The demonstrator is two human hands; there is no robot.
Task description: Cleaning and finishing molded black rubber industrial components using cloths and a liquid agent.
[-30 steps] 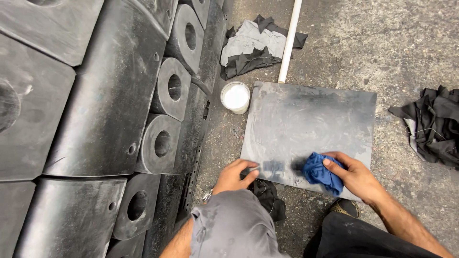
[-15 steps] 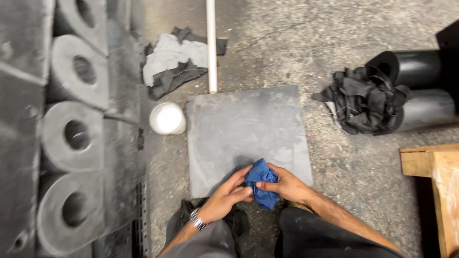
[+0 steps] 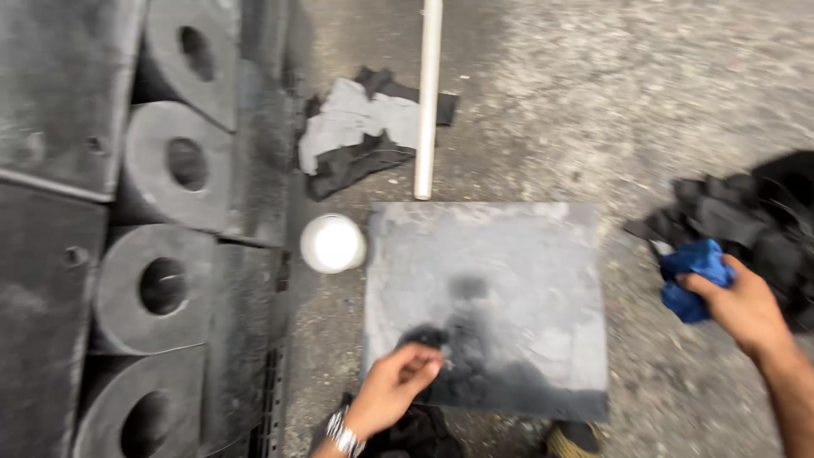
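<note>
Grey and dusty, the square slab (image 3: 487, 305) lies flat on the concrete floor (image 3: 593, 102) in the head view, with a dark smeared patch near its lower middle. At that patch the left hand (image 3: 392, 392) rests on the slab's near edge, fingers curled and pinched together on something small and dark; what it is cannot be told through the blur. Off to the slab's right, the right hand (image 3: 739, 305) grips a bunched blue cloth (image 3: 691, 278) just beside a heap of black rags (image 3: 746, 220). A white round tub (image 3: 332, 243) sits at the slab's upper left corner, a white pipe (image 3: 426, 102) lies beyond it over grey and black rags (image 3: 356, 136), and black cylinders with holes (image 3: 161, 220) line the left. Wiping well here would mean holding the slab steady and working the cloth firmly, folded to a clean face.
</note>
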